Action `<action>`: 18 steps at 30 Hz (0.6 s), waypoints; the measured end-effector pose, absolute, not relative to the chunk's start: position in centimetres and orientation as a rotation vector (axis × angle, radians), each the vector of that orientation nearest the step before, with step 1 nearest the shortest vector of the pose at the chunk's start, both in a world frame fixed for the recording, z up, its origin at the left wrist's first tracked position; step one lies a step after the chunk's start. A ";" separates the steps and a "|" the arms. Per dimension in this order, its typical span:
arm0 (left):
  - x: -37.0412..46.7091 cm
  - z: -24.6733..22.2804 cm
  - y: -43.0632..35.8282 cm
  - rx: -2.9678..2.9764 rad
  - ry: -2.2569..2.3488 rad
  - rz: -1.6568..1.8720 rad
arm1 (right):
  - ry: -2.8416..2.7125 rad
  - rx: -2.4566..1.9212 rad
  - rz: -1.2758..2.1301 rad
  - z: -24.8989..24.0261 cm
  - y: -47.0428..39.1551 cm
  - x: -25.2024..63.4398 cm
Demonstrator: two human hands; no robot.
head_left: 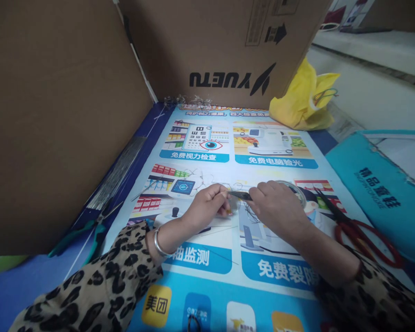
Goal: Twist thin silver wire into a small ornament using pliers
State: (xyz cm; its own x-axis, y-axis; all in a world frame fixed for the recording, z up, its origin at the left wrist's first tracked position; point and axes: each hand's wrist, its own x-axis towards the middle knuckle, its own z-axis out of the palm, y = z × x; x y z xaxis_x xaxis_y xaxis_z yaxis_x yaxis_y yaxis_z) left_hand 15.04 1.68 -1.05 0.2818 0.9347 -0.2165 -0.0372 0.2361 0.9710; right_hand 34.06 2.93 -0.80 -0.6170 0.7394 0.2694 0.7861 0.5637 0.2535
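Near the middle of the printed poster [237, 173], my left hand [209, 205] pinches thin wire by its fingertips. My right hand [276, 207] is wrapped round dark pliers [240, 195], whose tip points left and meets the fingertips of my left hand. Fine wire loops [200, 177] spread over the poster behind my left hand. More thin wire [251, 213] hangs beside the pliers, under my right hand. A round clear container [299, 193] is partly hidden behind my right hand.
Red-handled scissors [370, 240] lie at the right, by a turquoise box [383, 189]. Teal-handled pliers [97, 227] and a bundle of straight wires [117, 173] are at the left. Cardboard walls [221, 46] stand behind, with a yellow bag [302, 101] at the back right.
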 end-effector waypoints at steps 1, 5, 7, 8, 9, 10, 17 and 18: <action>15.0 -1.0 1.7 1.104 1.040 0.868 | -2.660 -1.304 -0.534 -0.7 2.9 34.0; 14.9 -1.2 1.8 1.128 0.984 0.854 | -2.660 -1.297 -0.582 -0.1 2.9 34.1; 14.8 -1.4 1.8 1.141 0.970 0.846 | -2.661 -1.289 -0.633 0.1 2.8 34.1; 14.8 -1.5 1.8 1.147 0.966 0.840 | -2.660 -1.283 -0.661 0.2 2.8 34.2; 14.7 -1.5 1.9 1.153 0.963 0.831 | -2.656 -1.277 -0.687 0.3 2.7 34.2; 14.7 -1.6 1.9 1.160 0.961 0.822 | -2.652 -1.273 -0.710 0.3 2.7 34.2; 14.7 -1.8 1.8 1.181 0.956 0.824 | -2.653 -1.240 -0.709 0.2 2.7 34.2; 14.7 -1.8 1.9 1.186 0.958 0.825 | -2.654 -1.240 -0.700 0.1 2.7 34.2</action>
